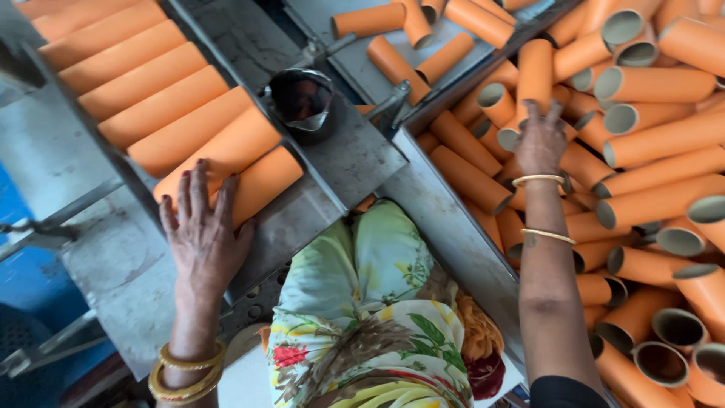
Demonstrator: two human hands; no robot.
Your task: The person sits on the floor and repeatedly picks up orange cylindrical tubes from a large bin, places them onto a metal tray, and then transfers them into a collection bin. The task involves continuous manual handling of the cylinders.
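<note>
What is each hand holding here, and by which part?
The left hand lies flat on the nearest orange tube in the chute, gripping nothing. The right hand reaches onto an upright tube in the bin; a closed grip cannot be told.

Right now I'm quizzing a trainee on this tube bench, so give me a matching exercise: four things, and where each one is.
Things:
1. left hand
2. right hand
3. dark metal cup
4. row of tubes

Places:
A. reaching into the loose tube pile
B. lying side by side on the slanted tray
C. flat on the lowest tube of the row
D. standing between tray and bin

Pairs: 1-C, 2-A, 3-D, 4-B
</note>
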